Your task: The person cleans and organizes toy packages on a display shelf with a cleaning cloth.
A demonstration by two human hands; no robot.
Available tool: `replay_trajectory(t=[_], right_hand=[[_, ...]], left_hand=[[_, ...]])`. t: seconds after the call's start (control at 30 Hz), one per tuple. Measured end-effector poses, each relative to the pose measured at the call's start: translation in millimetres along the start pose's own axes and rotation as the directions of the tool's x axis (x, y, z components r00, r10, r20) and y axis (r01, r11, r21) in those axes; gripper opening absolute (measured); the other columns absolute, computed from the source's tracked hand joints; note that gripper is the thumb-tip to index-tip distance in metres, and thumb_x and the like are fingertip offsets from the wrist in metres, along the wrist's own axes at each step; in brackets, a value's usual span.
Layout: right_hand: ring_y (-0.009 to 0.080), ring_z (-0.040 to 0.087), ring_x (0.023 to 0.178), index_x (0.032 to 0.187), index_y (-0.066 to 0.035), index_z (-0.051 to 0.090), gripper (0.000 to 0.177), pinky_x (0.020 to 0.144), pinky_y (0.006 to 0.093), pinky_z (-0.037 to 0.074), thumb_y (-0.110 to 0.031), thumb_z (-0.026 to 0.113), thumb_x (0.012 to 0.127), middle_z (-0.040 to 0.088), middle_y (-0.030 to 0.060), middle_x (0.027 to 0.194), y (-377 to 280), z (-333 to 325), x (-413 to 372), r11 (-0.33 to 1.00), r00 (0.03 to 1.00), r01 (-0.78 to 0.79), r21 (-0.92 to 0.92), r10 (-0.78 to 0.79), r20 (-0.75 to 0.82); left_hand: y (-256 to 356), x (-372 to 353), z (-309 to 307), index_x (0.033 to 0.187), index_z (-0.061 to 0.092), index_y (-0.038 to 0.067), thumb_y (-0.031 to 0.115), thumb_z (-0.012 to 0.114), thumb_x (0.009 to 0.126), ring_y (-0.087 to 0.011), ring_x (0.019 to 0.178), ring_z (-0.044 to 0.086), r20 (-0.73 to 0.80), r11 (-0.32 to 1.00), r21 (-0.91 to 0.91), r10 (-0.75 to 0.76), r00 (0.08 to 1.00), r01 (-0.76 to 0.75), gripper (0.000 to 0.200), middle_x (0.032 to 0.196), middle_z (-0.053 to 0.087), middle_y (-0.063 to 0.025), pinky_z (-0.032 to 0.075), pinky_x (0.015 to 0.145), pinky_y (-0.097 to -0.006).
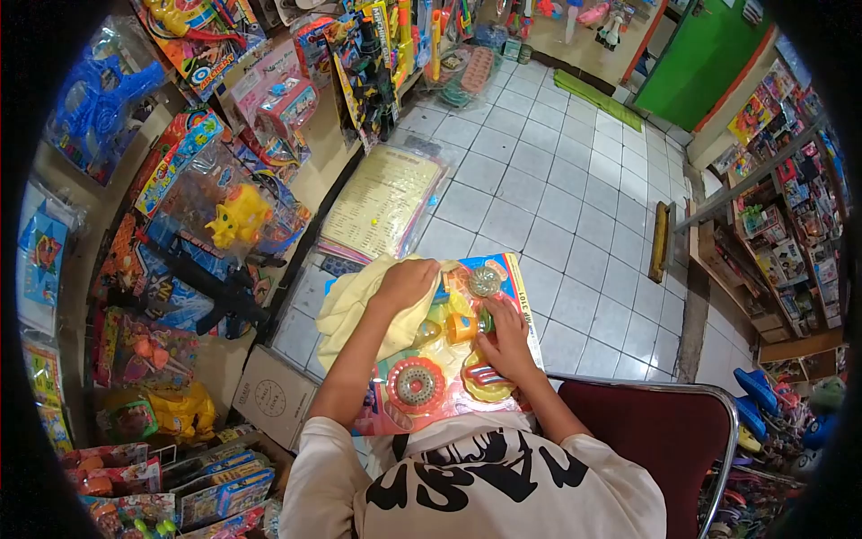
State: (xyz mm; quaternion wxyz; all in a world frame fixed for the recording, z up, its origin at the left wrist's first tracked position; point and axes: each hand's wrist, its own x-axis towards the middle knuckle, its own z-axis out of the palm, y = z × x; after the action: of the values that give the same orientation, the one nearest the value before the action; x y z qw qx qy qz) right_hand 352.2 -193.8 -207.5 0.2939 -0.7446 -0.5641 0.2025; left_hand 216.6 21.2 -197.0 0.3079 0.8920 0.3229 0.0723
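A carded toy kitchen set (431, 359) in clear plastic lies across my lap, with an orange cup (461, 328), a red round piece (415, 384) and a yellow scalloped dish (486, 377) showing through. My left hand (406, 287) is closed on a pale yellow cloth (359, 310), which is bunched over the pack's left side. On the right part of the pack rests my right hand (508, 340), its fingers apart over the plastic, holding nothing visible.
Toys in packets, including a yellow animal toy (240, 216) and a black toy gun (211, 286), hang at left. Printed sheets in plastic (382, 202) lie on the tiled floor (548, 193). A maroon chair (642, 440) and stocked shelves (763, 242) stand at right.
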Motion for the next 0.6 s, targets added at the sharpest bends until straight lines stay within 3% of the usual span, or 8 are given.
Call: replay_trajectory(t=[0.13,0.33,0.43,0.47,0.57,0.6], right_hand=[[0.0336,0.025,0.135,0.136,-0.01,0.036,0.063,0.108,0.0519,0.015,-0.024,0.058,0.078,0.036,0.0125,0.141,-6.3,-4.7,1.1,1.0,0.999,0.008,0.008,-0.008,0.041],[0.0354,0.022,0.136,0.135,-0.011,0.036,0.062,0.109,0.0526,0.013,-0.025,0.059,0.08,0.035,0.0133,0.142,-9.6,-2.0,3.8,0.998,0.994,0.055,0.039,-0.059,0.095],[0.0356,0.022,0.136,0.135,-0.011,0.036,0.061,0.109,0.0523,0.013,-0.024,0.059,0.08,0.035,0.0136,0.142,-9.1,-0.3,4.0,0.998,0.994,0.061,0.026,-0.063,0.09],[0.0355,0.022,0.136,0.135,-0.011,0.036,0.061,0.109,0.0524,0.013,-0.024,0.059,0.08,0.035,0.0137,0.142,-8.6,0.4,4.4,0.998,0.994,0.06,0.02,-0.062,0.087],[0.0355,0.022,0.136,0.135,-0.01,0.036,0.061,0.109,0.0525,0.014,-0.023,0.059,0.08,0.035,0.0138,0.142,-8.8,2.0,4.6,0.998,0.994,0.063,0.007,-0.063,0.086],[0.0356,0.023,0.136,0.135,-0.01,0.036,0.061,0.109,0.0525,0.014,-0.023,0.059,0.08,0.035,0.0138,0.142,-9.7,1.1,4.6,0.998,0.994,0.064,0.003,-0.064,0.086]], left_hand=[[-11.4,-24.6,-9.5,0.088,0.058,0.004,0.031,0.038,0.096,-0.0396,0.078,0.06,-0.085,0.999,0.05,0.015,0.996,-0.01,0.035,0.081,0.063,-0.0209,0.046,0.068,-0.0499],[-19.4,-53.7,-8.6,0.086,0.058,0.004,0.025,0.046,0.094,-0.037,0.072,0.06,-0.33,0.962,0.069,-0.228,0.916,0.265,0.026,0.079,0.063,-0.0198,0.046,0.058,-0.0467],[-13.4,-60.9,-24.2,0.086,0.059,0.003,0.021,0.049,0.093,-0.0343,0.073,0.061,-0.576,0.984,0.013,-0.139,0.805,0.179,0.022,0.089,0.063,-0.0186,0.047,0.058,-0.0439],[-10.7,-63.9,-31.8,0.101,0.061,0.004,0.02,0.049,0.093,-0.0332,0.086,0.061,-0.536,0.994,0.007,-0.089,0.839,0.11,0.021,0.105,0.06,-0.0171,0.05,0.069,-0.0406],[7.2,-51.0,-37.3,0.119,0.055,0.005,0.025,0.047,0.094,-0.0333,0.102,0.057,-0.453,0.945,0.244,0.309,0.836,-0.216,0.033,0.119,0.056,-0.017,0.047,0.085,-0.0386],[8.9,-48.7,-27.2,0.123,0.053,0.006,0.026,0.046,0.094,-0.0331,0.105,0.056,-0.4,0.924,0.293,0.351,0.847,-0.245,0.036,0.119,0.056,-0.0168,0.045,0.088,-0.0385]])
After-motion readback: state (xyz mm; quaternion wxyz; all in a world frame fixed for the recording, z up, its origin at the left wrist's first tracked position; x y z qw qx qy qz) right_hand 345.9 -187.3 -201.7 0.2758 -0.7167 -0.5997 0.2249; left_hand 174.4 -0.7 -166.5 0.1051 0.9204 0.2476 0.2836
